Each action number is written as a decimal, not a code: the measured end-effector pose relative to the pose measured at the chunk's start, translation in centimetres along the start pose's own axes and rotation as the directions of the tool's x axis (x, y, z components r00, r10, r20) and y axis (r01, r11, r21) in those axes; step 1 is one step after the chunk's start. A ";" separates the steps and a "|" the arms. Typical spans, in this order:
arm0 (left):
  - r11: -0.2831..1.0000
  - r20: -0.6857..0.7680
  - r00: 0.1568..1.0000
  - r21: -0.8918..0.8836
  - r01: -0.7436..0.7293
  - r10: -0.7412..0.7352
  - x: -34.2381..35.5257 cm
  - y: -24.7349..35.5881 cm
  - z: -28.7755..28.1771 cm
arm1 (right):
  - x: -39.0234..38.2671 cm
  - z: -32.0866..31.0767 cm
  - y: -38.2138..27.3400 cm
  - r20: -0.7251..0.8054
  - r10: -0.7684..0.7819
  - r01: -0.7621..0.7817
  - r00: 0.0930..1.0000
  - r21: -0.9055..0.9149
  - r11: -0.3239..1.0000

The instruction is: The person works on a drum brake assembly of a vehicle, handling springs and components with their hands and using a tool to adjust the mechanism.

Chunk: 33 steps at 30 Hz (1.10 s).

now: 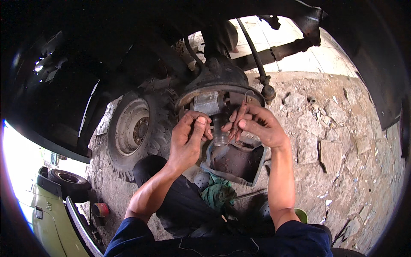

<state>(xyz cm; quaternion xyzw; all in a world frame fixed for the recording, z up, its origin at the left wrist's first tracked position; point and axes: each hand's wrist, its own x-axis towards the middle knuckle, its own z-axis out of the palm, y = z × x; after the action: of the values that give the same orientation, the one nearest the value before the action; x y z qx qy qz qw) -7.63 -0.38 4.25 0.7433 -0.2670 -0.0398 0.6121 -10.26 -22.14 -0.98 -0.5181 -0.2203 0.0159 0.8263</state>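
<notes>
A bare wheel spindle (220, 136) points toward me from the hub assembly under the vehicle. Behind it is a rusty round brake backing plate (192, 95) with a grey metal block (206, 103) on it. My left hand (188, 139) is closed in a pinch just left of the spindle; whatever its fingertips hold is hidden. On the spindle's other side, my right hand (261, 126) pinches a thin bent wire (249, 92), whose curved end rises above the fingers. Below both hands stands a square grey basin (206, 162) with a dark inside.
A treaded wheel (133, 126) leans at the left. By my legs lie a green cloth (219, 195) and a metal rod (250, 195). A red can (101, 210) stands near a green vehicle (51, 218). Uneven stone ground (329, 150) spreads right; the dark vehicle body hangs overhead.
</notes>
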 end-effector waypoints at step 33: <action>0.960 -0.447 0.860 0.233 -0.154 0.246 4.3 -5.5 -8.1 | 0.8 3.3 6.2 -0.231 0.096 -0.147 0.968 -0.213 0.966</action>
<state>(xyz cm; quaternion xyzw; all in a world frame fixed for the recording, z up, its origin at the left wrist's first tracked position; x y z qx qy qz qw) 1.08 5.53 2.30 0.7534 -0.1885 0.2318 0.5858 -9.54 -16.32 -4.83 -0.6209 -0.0959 -0.0158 0.7779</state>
